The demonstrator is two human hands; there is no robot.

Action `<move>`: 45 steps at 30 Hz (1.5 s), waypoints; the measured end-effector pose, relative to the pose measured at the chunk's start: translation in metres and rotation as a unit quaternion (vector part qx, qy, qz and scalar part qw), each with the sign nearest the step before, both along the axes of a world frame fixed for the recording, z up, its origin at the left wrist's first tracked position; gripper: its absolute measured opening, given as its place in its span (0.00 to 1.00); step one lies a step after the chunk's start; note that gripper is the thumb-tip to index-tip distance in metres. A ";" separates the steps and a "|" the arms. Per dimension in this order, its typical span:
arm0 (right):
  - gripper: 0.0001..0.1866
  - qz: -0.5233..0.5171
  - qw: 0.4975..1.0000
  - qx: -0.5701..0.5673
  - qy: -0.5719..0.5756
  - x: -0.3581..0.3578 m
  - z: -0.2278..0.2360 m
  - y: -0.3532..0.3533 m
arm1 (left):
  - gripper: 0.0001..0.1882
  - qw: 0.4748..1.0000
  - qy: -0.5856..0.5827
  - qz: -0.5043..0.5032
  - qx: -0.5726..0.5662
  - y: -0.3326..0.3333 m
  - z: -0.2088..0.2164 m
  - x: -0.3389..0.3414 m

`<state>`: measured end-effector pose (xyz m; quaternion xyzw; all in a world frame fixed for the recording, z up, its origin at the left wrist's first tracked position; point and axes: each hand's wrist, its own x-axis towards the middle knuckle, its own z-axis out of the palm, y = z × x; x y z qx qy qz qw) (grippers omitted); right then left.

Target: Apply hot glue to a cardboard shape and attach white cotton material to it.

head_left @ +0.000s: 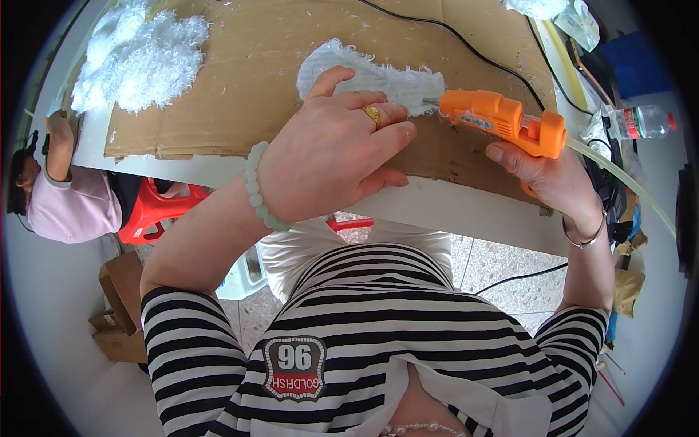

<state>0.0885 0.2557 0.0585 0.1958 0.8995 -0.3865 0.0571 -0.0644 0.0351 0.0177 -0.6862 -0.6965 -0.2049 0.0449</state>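
Note:
My right hand grips an orange hot glue gun. A long translucent glue stick trails from its back end. The gun's metal nozzle points left and meets the right end of a white fringed piece of fabric. That piece lies on the cardboard sheet, its ribbed side facing up and shaggy threads along its edge. Over the fabric's near edge my left hand is spread, palm down, fingers apart, with a ring and a pale bead bracelet on it. It hides part of the fabric.
A heap of shaggy white pieces lies at the far left. Black cord crosses the cardboard. A clear bottle with a red cap lies at the right. Another person sits left by a red stool.

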 end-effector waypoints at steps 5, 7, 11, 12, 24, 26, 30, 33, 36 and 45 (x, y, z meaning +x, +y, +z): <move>0.20 0.011 1.000 -0.010 -0.015 -0.003 0.004 -0.004 | 0.16 0.995 -0.093 -0.002 0.023 0.001 0.007 -0.005; 0.20 0.012 1.000 -0.006 -0.014 -0.003 0.006 -0.006 | 0.15 0.990 -0.127 -0.009 0.059 0.002 0.005 -0.009; 0.17 0.013 1.000 -0.013 -0.006 -0.007 0.010 -0.013 | 0.18 0.985 -0.157 0.020 0.069 0.004 -0.001 -0.014; 0.17 0.019 1.000 -0.011 0.008 -0.008 0.009 -0.013 | 0.19 0.984 -0.152 0.023 0.086 0.004 -0.002 -0.015; 0.17 0.033 0.999 -0.024 0.022 -0.008 0.006 -0.013 | 0.17 0.972 -0.210 0.066 0.084 -0.009 0.006 -0.016; 0.17 0.015 0.999 -0.047 0.013 -0.008 0.006 -0.011 | 0.17 0.986 -0.138 0.058 0.068 -0.014 0.008 -0.017; 0.18 -0.024 0.998 -0.051 -0.022 -0.010 0.004 -0.009 | 0.17 0.997 -0.019 0.058 0.036 -0.016 0.005 -0.009; 0.18 0.015 0.999 -0.045 0.004 -0.013 0.003 -0.010 | 0.17 0.998 -0.003 0.063 0.029 -0.017 0.005 -0.009; 0.18 0.033 0.999 -0.010 0.013 -0.014 0.006 -0.014 | 0.17 0.998 0.006 0.064 0.020 -0.018 0.006 -0.008; 0.19 0.064 0.997 0.008 0.039 -0.020 0.003 -0.018 | 0.15 0.997 0.012 0.068 0.016 -0.017 0.006 -0.005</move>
